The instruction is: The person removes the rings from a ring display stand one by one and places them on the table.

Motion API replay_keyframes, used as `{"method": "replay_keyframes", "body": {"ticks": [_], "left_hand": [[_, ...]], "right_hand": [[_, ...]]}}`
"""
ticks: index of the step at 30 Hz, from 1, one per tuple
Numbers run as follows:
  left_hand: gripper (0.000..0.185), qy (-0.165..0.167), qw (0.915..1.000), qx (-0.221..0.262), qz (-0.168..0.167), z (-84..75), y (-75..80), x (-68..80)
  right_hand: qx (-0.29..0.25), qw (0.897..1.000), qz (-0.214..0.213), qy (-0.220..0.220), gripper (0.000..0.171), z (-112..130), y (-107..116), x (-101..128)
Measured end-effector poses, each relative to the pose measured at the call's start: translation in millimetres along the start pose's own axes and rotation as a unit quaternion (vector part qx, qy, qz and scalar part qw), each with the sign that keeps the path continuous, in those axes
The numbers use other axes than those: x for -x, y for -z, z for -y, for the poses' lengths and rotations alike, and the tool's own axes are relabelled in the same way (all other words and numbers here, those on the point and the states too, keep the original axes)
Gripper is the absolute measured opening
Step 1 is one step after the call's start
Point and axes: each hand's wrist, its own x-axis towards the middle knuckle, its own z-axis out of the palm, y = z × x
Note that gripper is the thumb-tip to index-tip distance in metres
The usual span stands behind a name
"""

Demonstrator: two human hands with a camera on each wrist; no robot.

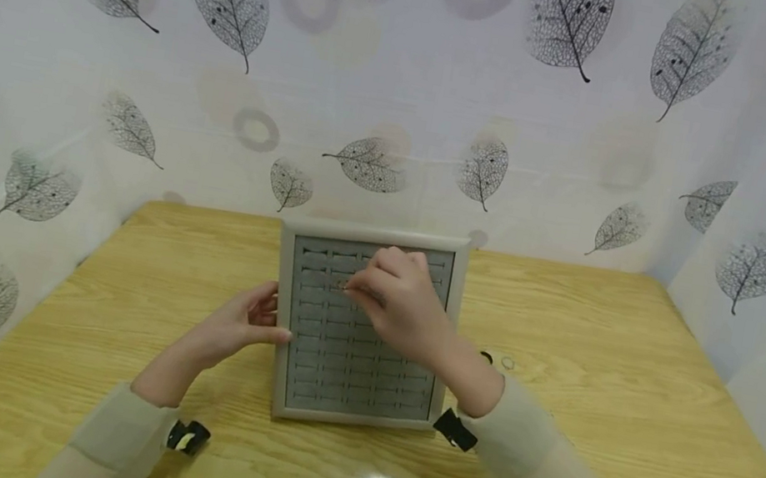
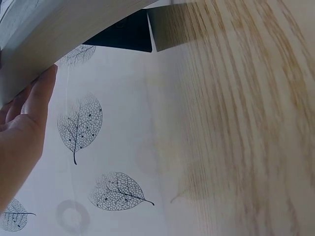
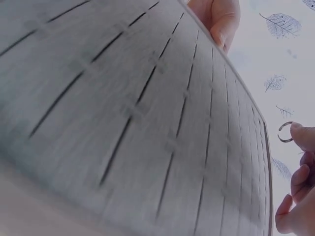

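A ring display board with a pale frame and a grey slotted panel stands tilted back on the table. At its left edge my left hand grips the frame, thumb in front and fingers behind. My right hand is before the upper part of the panel, pinching a thin ring between thumb and forefinger. In the right wrist view that ring stands off the panel's surface, its open side visible. The slots that show hold no rings; my right hand hides some of them in the head view.
A black ring and a thin silvery ring lie on the wood-grain table right of the board. Behind the board is a dark support flap. A leaf-print cloth encloses the back and sides.
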Motion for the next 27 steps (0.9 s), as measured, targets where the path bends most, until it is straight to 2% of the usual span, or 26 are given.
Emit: {"method": "replay_keyframes", "body": {"ticks": [6,11,18,27], "left_hand": [[0.076,0.005,0.9999,-0.008,-0.008,0.8,-0.3,0.0],[0.074,0.007,0.9999,-0.010,-0.011,1.2,0.0,0.3],[0.075,0.010,0.9998,-0.009,-0.012,-0.1,-0.6,0.5],[0.075,0.012,0.9997,-0.012,-0.015,-1.3,-1.8,-0.3]], "right_hand": [[0.013,0.999,-0.022,0.027,0.011,-10,20,25],[0.023,0.999,0.001,0.033,0.006,-18,41,49],[0.046,0.998,0.024,0.034,0.035,-29,65,85],[0.081,0.994,0.079,-0.007,0.045,-40,88,138]]}}
